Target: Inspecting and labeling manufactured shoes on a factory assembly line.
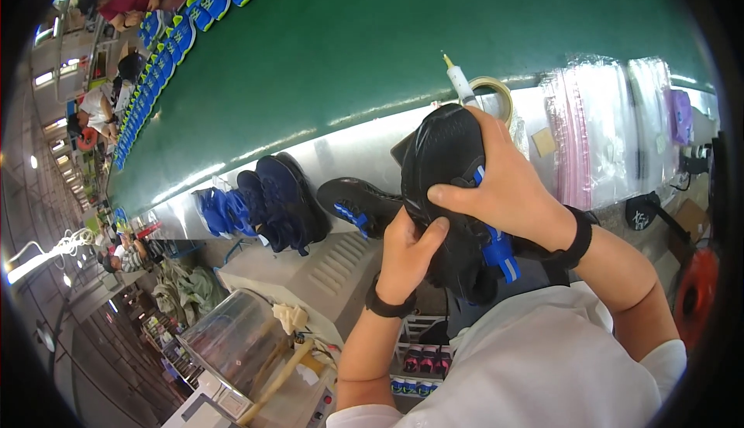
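Black shoe [449, 188] between 2 hands

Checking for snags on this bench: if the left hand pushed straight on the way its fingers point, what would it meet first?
The left hand points up-right, its thumb already pressed on the black shoe with blue trim that the right hand holds. It would likely meet that shoe first; depth beyond is unclear.

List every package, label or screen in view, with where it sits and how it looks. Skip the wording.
Clear plastic bags: upper right on the bench, flat, see-through, pink-tinted edges.
Small tan tag: left of the bags, square.
Round black label: right, below the bags, white marks.
No screens.
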Demonstrator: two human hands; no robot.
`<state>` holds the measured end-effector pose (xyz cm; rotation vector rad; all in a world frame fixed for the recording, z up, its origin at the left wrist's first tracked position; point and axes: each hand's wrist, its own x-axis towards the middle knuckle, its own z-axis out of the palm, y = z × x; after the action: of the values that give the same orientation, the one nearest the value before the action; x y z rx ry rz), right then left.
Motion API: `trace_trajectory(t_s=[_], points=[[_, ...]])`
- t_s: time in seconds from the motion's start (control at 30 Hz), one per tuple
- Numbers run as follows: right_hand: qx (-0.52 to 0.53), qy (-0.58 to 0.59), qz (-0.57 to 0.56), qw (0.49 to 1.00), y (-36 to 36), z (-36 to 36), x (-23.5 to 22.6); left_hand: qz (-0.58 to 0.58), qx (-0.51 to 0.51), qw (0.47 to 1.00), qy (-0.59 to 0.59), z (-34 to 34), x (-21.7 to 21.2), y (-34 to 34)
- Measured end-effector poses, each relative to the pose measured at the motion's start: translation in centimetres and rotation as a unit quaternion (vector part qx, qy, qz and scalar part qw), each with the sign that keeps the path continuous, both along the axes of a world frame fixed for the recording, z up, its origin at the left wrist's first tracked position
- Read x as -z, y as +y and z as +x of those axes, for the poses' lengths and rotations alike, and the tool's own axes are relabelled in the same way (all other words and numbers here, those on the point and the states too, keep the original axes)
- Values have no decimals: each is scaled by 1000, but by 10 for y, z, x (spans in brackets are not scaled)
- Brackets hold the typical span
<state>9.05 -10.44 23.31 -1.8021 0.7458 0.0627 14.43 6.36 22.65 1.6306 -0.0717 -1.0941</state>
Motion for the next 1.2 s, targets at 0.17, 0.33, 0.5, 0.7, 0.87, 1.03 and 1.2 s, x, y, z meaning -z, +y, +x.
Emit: trace_trajectory(t_s=[0.17,0.33,0.5,0.7,0.87,1.03,1.2], points=[[34,-103,173,979,-10,-3,14,22,44,998,-38,-5,-5,2],[48,-89,109,989,-14,1,13,4,42,999,5,-4,-8,1],[58,-91,101,989,-18,10,15,-2,23,998,52,-4,-6,-1],[59,-82,109,989,-20,13,24,-16,31,997,69,-1,0,1],[53,-49,123,990,-19,17,20,-33,20,994,102,2,3,6],[36,2,34,999,-18,19,18,-53,2,989,137,4,5,7],[21,23,12,999,-20,19,14,-71,-18,985,157,3,6,5]])
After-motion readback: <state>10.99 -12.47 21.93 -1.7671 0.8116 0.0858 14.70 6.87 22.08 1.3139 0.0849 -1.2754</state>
